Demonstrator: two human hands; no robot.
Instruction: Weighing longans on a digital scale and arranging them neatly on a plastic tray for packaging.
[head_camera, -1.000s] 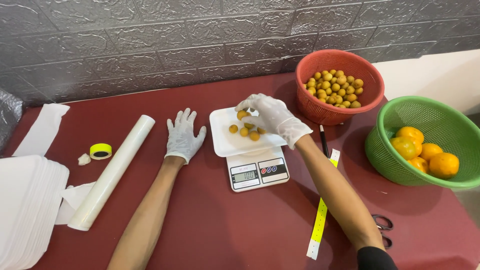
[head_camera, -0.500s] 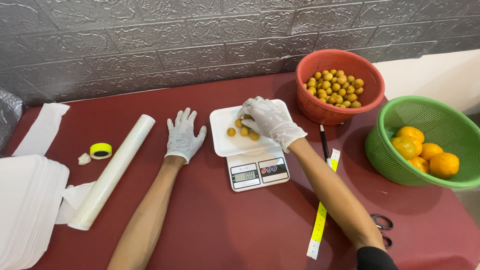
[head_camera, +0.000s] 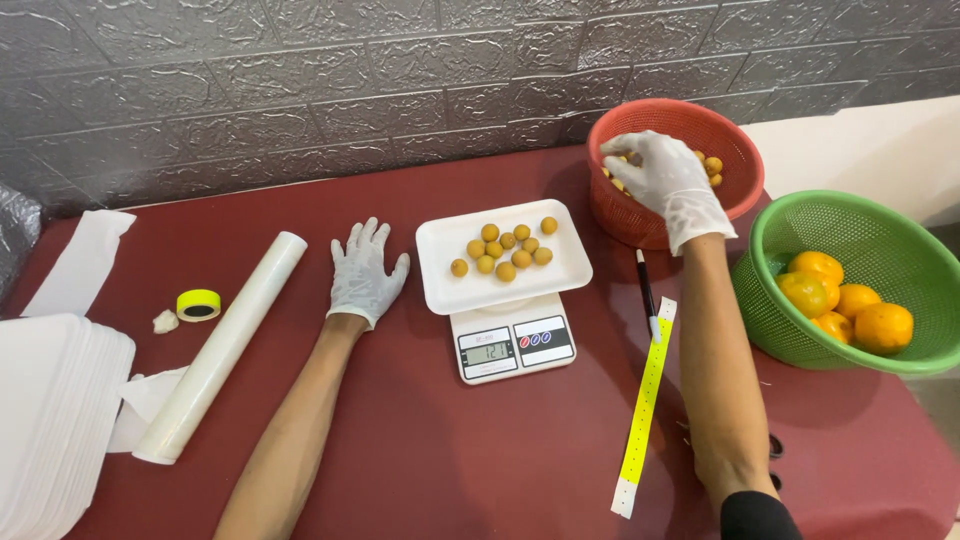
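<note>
Over the round red plastic basket (head_camera: 735, 165) at the far right of the dark red table (head_camera: 400, 440), the white-gloved right hand (head_camera: 665, 180) reaches down among the small round yellow-brown fruits (head_camera: 712, 165). Fingers curl downward into the pile; whether they are clamped on a fruit cannot be told. Fruit lies directly under and just beyond this hand. Left of the basket, a white rectangular foam tray (head_camera: 440, 285) sits on a small white digital kitchen scale (head_camera: 512, 348), carrying about ten of the same fruits (head_camera: 505, 250). Tray's long axis runs left-right. White-gloved left hand (head_camera: 365, 272) lies flat, fingers spread, holding nothing, just beside the tray's left edge; right hand is nearer the basket.
</note>
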